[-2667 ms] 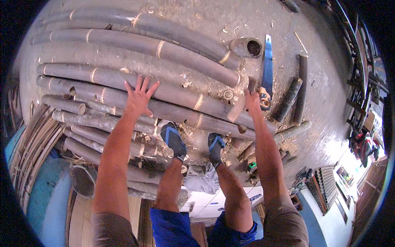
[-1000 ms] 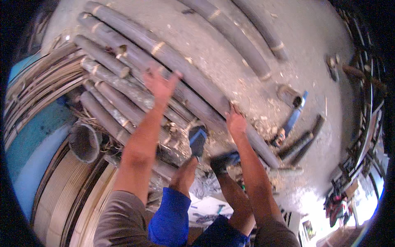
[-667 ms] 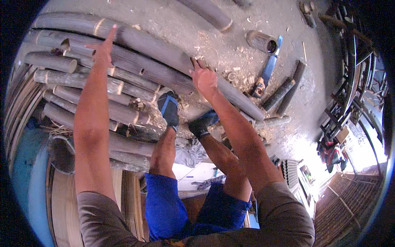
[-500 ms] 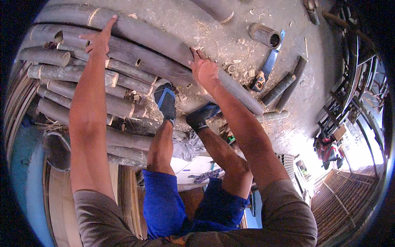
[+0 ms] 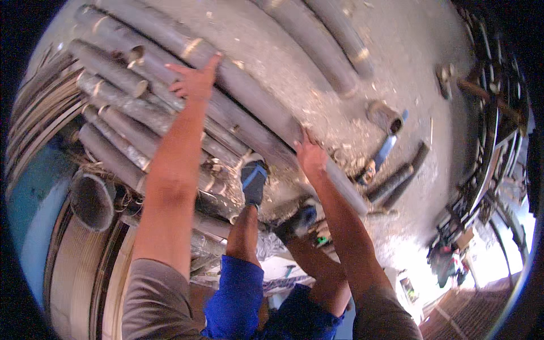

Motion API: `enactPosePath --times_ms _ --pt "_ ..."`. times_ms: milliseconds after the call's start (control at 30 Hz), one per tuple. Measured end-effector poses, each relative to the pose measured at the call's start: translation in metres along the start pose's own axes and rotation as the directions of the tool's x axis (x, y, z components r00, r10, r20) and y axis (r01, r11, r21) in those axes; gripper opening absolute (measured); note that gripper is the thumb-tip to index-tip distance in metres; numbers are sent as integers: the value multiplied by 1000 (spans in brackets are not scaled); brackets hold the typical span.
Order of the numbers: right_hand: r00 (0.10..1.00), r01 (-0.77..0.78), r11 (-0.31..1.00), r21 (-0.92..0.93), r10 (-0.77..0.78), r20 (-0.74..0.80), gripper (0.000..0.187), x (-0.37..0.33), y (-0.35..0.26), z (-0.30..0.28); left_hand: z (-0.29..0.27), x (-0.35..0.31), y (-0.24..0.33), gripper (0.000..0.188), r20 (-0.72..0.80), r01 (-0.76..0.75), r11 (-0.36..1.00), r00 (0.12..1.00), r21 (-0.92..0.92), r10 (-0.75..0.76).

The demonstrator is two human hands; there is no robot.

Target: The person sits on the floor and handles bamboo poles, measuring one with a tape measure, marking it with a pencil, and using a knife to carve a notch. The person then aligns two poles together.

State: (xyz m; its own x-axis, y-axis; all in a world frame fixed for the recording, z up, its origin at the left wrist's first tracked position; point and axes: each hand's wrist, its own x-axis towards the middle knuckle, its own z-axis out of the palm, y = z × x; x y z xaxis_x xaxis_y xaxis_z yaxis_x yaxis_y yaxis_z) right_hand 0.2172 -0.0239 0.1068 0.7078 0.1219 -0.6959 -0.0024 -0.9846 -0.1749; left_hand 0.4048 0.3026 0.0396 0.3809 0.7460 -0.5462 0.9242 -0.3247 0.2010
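Note:
A long grey-brown bamboo pole [image 5: 255,90] lies slantwise from the far left toward the middle right, beside a second bamboo pole [image 5: 235,119]. My left hand [image 5: 195,82] touches the long pole near its pale node ring, its fingers spread and the index finger stretched along it. Farther down the same pole, my right hand [image 5: 311,154] rests over its upper side with fingers laid out, slightly blurred. Both arms reach forward over my legs. My sandalled left foot [image 5: 253,180] stands near the second pole.
Several shorter bamboo lengths [image 5: 113,107] are stacked at the left. On the right lie a handsaw [image 5: 385,148], a short bamboo tube [image 5: 385,116] and two thin bamboo pieces [image 5: 396,181]. More poles [image 5: 317,48] lie at the far side. Shavings litter the floor.
The whole view has swung, so the poles appear steeper and shifted down and right. More poles show at the far side. Both hands remain on the long bamboo pole.

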Motion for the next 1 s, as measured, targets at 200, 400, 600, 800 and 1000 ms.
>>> enactPosePath --times_ms 200,400,600,800,1000 --pt "966 52 992 114 -21 -259 63 -1 28 45 -19 -24 19 158 92 43 995 995 -93 -35" --pt "980 -199 959 202 191 57 60 23 -42 -72 -39 -26 30 149 125 153 977 983 -146 -135" --pt "986 -6 978 209 40 -159 54 169 -64 -165 -39 -23 29 149 115 126 977 988 -171 -107" --pt "938 285 941 -182 -313 -148 52 293 -186 -313 -24 -18 19 148 60 128 982 991 -137 -121" --pt "855 506 814 -286 -430 289 43 402 -186 -327 -30 -19 27 150 79 140 987 988 -80 -134"
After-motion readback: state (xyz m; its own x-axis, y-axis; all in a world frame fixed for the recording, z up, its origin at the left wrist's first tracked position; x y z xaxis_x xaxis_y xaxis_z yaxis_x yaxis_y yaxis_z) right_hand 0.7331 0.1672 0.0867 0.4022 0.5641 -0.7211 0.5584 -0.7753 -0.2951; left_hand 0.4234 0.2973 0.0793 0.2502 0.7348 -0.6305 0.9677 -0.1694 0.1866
